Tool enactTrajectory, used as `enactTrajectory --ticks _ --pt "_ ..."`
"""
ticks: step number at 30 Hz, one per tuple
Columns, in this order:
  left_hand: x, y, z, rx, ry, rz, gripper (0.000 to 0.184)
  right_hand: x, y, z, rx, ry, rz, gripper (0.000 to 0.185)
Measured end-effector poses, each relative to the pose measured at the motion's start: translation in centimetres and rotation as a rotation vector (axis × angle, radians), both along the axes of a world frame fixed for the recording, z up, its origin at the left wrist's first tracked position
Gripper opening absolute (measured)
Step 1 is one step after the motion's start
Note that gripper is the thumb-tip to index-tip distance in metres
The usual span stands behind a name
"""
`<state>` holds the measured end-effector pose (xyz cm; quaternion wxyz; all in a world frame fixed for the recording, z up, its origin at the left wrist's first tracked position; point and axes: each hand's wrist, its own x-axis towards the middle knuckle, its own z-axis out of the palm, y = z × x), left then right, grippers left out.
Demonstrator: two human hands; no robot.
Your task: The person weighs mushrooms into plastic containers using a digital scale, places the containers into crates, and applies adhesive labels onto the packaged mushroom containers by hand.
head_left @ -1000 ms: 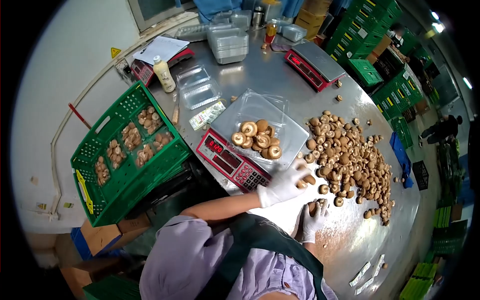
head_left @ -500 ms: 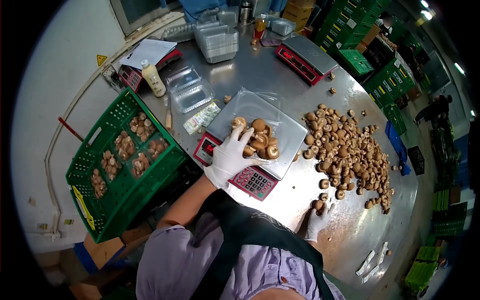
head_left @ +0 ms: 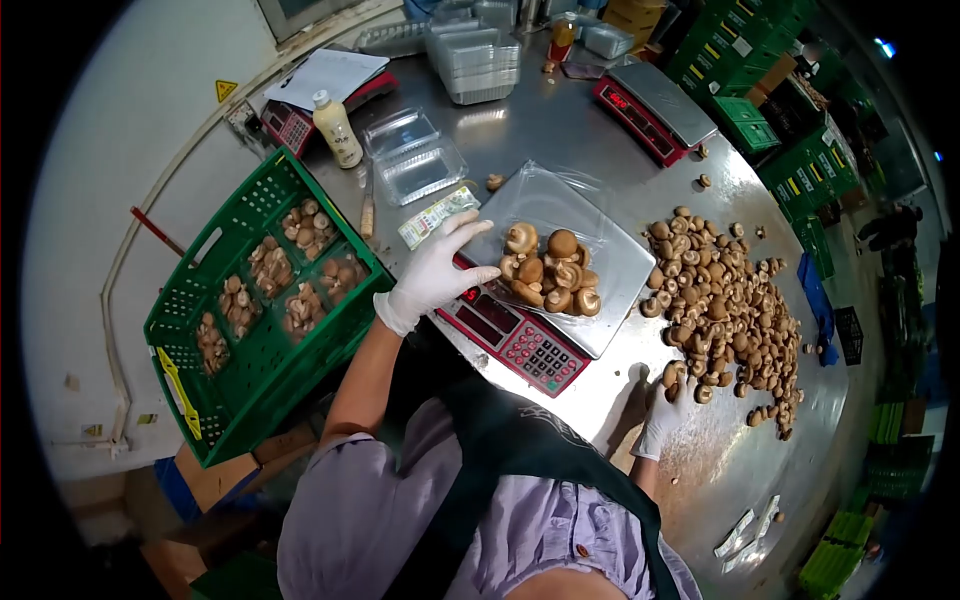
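Note:
Brown mushrooms (head_left: pixel 553 272) lie in a clear plastic tray (head_left: pixel 600 225) on the scale (head_left: pixel 630 300), whose red-edged keypad (head_left: pixel 537 352) faces me. My left hand (head_left: pixel 440 268), in a white glove, is at the tray's left side; its fingers are spread and empty. My right hand (head_left: pixel 662 415), also gloved, is at the near edge of a big mushroom pile (head_left: pixel 730 320). Its fingers are closed around a mushroom (head_left: pixel 673 374) and partly hidden. At left, a green crate (head_left: pixel 225 420) holds several packs of mushrooms (head_left: pixel 270 266).
Beyond the scale stand an open clear box (head_left: pixel 418 172), a bottle (head_left: pixel 337 128), a stack of clear boxes (head_left: pixel 475 65) and a second red scale (head_left: pixel 655 105). A knife (head_left: pixel 367 210) and a label sheet (head_left: pixel 437 215) lie left. Paper strips (head_left: pixel 750 527) are at lower right.
My left hand has come off the mushrooms in the tray and moved left, opening. My right hand has moved up and right toward the pile. The view has shifted slightly.

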<state>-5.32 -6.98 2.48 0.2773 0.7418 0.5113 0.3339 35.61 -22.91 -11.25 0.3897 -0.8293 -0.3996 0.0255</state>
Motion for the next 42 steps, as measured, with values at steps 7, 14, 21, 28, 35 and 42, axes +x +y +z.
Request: enactTrajectory --ticks 7,14,21,28,35,42 --pt "2.6 1.6 0.6 -0.036 0.106 -0.3 0.085 -0.1 1.5 -0.5 -0.012 -0.052 0.063 0.038" --pt "6.3 2.9 -3.6 0.198 0.27 -0.235 0.062 -0.2 2.3 -1.5 -0.19 -0.15 0.137 0.043" --pt "8.3 1.3 -3.3 0.365 0.415 -0.167 0.053 -1.3 2.9 -2.6 -0.272 -0.28 0.177 0.053" --pt "5.7 1.8 -2.4 0.29 0.248 -0.224 0.062 -2.2 2.8 0.3 -0.16 -0.346 0.166 0.055" --pt "3.2 4.9 -2.1 0.036 -0.459 0.094 0.043 -10.2 5.1 11.3 0.159 -0.105 0.627 0.052" --pt "2.7 6.0 -2.0 -0.219 -0.659 0.099 0.05 -14.9 8.4 12.6 0.103 -0.565 0.942 0.054"
